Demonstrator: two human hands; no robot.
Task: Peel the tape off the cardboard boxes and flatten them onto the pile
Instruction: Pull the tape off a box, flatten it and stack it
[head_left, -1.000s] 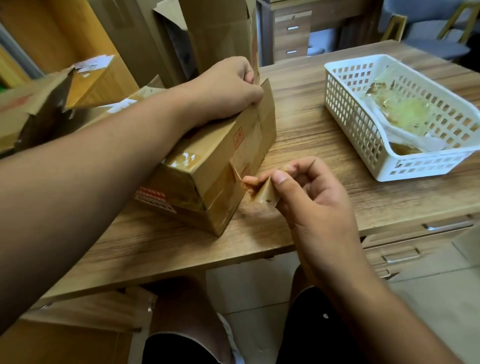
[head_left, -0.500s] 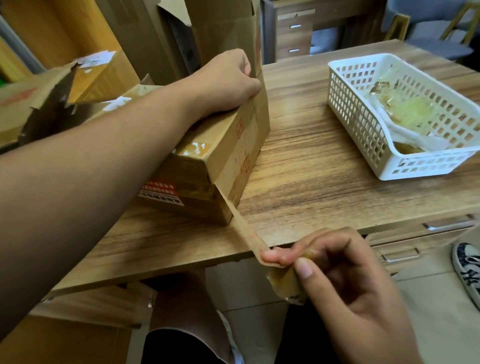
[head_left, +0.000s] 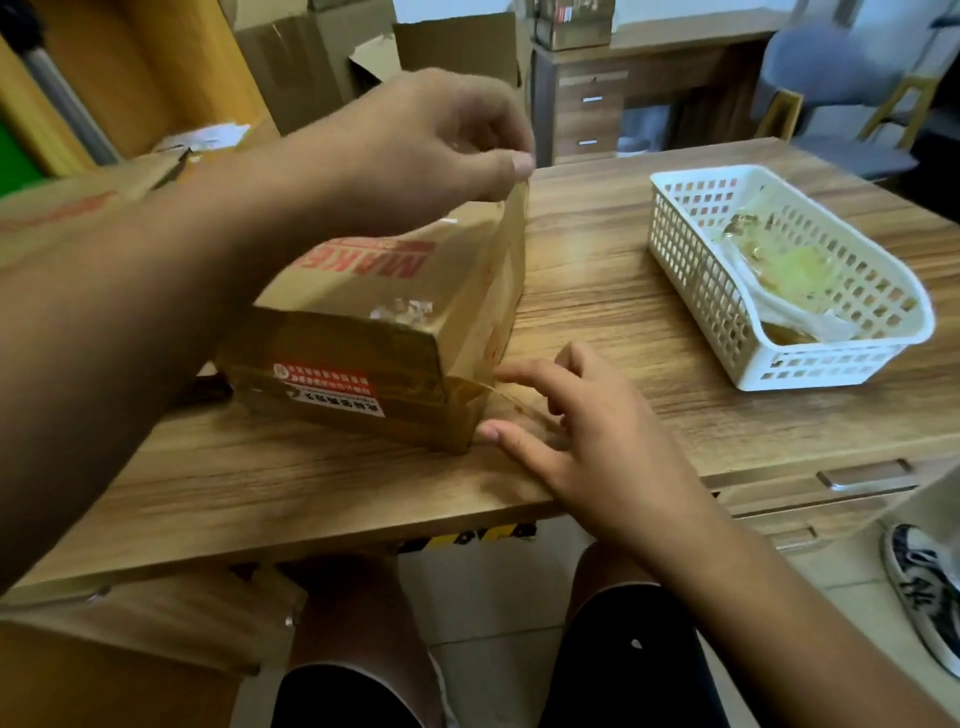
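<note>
A brown cardboard box (head_left: 395, 312) with red print and a red-and-white label stands tilted on the wooden table (head_left: 597, 291). My left hand (head_left: 431, 150) reaches over it and pinches its far upper corner between thumb and fingers. My right hand (head_left: 576, 421) lies beside the box's near right corner with fingers spread and straight. A thin strip of clear brown tape (head_left: 501, 392) runs from that corner toward my right fingers; whether it sticks to them is unclear.
A white plastic basket (head_left: 831, 376) holding wads of peeled tape sits at the table's right. Flattened cardboard (head_left: 67, 213) lies at the left, and more boxes (head_left: 457, 47) stand behind. The table's front edge runs just under my right wrist. A shoe (head_left: 924, 592) is on the floor at right.
My left hand has lifted and turned the box so its printed face shows. My right hand came up from below the table edge to the box's corner and spread its fingers, no longer pinching the tape.
</note>
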